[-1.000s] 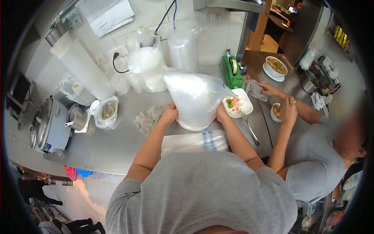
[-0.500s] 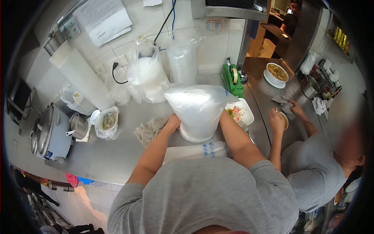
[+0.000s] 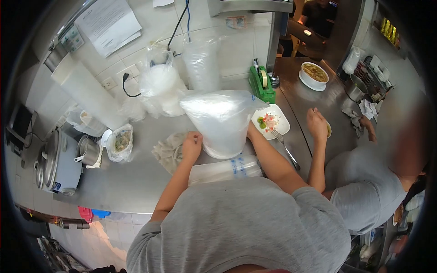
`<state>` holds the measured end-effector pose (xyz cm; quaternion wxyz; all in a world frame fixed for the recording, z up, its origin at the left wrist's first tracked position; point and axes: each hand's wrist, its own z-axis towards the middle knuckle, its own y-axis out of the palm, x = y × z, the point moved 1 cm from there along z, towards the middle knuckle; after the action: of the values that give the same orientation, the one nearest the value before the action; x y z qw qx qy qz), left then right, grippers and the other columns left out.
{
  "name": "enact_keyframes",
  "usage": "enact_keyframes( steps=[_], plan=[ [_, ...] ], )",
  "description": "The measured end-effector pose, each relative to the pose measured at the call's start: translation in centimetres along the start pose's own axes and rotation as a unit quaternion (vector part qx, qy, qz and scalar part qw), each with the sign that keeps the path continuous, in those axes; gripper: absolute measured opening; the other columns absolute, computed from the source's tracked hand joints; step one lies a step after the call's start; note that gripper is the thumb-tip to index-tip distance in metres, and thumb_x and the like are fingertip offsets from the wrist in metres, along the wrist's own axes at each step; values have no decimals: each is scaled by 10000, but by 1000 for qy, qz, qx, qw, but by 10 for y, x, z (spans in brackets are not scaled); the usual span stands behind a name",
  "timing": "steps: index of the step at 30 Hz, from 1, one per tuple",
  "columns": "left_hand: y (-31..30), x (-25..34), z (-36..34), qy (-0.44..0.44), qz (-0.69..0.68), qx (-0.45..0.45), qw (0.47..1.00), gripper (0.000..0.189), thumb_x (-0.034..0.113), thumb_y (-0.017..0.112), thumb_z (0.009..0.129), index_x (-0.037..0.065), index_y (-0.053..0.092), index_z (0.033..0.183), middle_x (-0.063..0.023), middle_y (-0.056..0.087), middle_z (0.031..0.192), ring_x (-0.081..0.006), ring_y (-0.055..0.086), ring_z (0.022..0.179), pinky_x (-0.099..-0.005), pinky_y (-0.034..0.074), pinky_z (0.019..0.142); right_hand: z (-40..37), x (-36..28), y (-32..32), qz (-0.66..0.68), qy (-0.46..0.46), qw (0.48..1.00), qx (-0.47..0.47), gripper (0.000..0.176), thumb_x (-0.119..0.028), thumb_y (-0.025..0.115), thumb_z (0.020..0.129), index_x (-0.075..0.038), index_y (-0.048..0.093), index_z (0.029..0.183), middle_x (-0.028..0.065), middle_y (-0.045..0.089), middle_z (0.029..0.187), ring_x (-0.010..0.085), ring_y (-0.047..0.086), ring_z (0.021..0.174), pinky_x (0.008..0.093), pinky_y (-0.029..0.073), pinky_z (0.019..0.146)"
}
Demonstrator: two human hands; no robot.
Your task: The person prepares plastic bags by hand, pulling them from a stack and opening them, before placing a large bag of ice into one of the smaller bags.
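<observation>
Kitchen wall point(image 3: 241, 50), white tile. Desk point(image 3: 123, 182), metal, broad, set against it. Clear plastic bag point(image 3: 223, 123), bulky, pale contents indistinct; upright on the desk between the person's hands, upper part slanting right. Bundle of clear plastic point(image 3: 218, 172), blue print, lying between bag and person. Cloth point(image 3: 169, 151), crumpled, beside the left hand. Tape dispenser point(image 3: 261, 91), green, behind a white dish point(image 3: 281, 119) of food scraps. Left hand point(image 3: 192, 146), fingers bent, at the bag's lower left; whether its grip has hold of the film, cannot tell. Right hand point(image 3: 251, 130), at the opposite side, largely hidden; grip cannot be told. Fork point(image 3: 286, 150), resting partly on the dish. Step, as judged: steadying or positioning the bag. Any further move calls for support on both sides, clear of the fork.
</observation>
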<state>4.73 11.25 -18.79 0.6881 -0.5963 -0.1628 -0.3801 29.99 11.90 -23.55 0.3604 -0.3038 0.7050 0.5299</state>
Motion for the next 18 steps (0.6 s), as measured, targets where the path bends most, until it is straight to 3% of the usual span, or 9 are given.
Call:
enact_keyframes(
  steps=[1,3,6,8,11,14,15,18],
  plan=[
    [-9,0,-7,-14,26,25,999,207,202,594,792,34,602,912,-152,571,962,-344,553,873,-408,440,740,-6,-2,-3,-20,-16,1000,14,397,-207,537,839,59,543,1134,154,633,992,242,610,878,317,476,765],
    [-29,-6,-18,102,168,228,954,219,228,625,769,53,611,901,-107,544,1001,-323,517,930,-428,415,780,-26,-2,-4,-100,-52,992,64,378,-206,538,837,55,561,1109,153,639,975,242,612,876,320,475,764],
    [-44,-46,-36,3,354,181,917,219,226,643,752,50,615,880,-95,542,994,-310,496,941,-452,393,794,-61,-4,2,-245,-79,956,143,327,-206,535,831,46,609,1024,167,649,925,257,621,863,339,473,758],
    [-47,-68,-34,28,309,164,936,204,208,649,744,42,612,856,-105,542,986,-312,505,896,-446,400,772,-77,1,1,-343,-69,920,179,302,-212,527,823,38,636,951,200,648,889,287,628,847,366,472,752],
    [-54,-74,-32,11,263,116,958,197,191,669,728,32,604,823,-121,548,949,-319,516,845,-433,409,743,-86,1,-13,-507,-82,850,117,294,-195,540,821,54,629,950,204,653,861,290,630,792,351,476,742],
    [-55,-75,-34,-11,177,107,978,214,188,696,718,26,576,787,-113,542,864,-314,514,793,-420,412,711,-105,-9,-15,-624,-59,779,-4,287,-233,523,788,5,643,896,260,600,872,396,578,866,426,454,775],
    [-55,-74,-34,-15,139,112,984,225,189,705,716,25,563,775,-105,537,830,-310,512,773,-417,412,699,-119,-19,-10,-628,-43,775,-51,342,-303,586,762,1,640,910,245,612,904,371,592,872,419,458,768],
    [-57,-26,-47,87,191,204,956,279,237,731,693,18,593,796,-136,564,844,-313,535,832,-394,426,729,-142,-26,-11,-674,-104,719,-130,340,-300,695,700,-44,642,919,144,642,809,302,611,753,365,473,690]
  ],
)
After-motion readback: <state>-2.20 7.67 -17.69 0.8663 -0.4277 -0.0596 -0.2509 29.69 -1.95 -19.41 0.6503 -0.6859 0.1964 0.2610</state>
